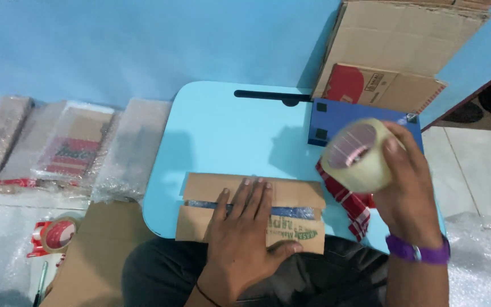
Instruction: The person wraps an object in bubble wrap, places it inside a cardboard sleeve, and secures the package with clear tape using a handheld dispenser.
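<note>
— What's nearest the camera?
— The left hand point(244, 227), laid flat with fingers spread on a folded cardboard packet point(251, 211) at the near edge of the light blue desk point(223, 136). Its grip is open, palm pressing down across the seam where two flaps meet over something blue.
— And the other hand?
— The right hand point(407, 190), a purple band on the wrist, is raised above the desk's right side, its grip closed around a roll of clear tape point(358, 154). The roll is blurred.
— Under it?
— A red-and-white checked cloth point(352, 206), then a blue flat box point(342, 116) just beyond.
— Further off?
— Flattened cardboard sheets point(399, 45) lean on the blue wall. Bubble-wrapped parcels point(69, 145) lie on the floor at left, another tape roll point(57, 234) nearer.
</note>
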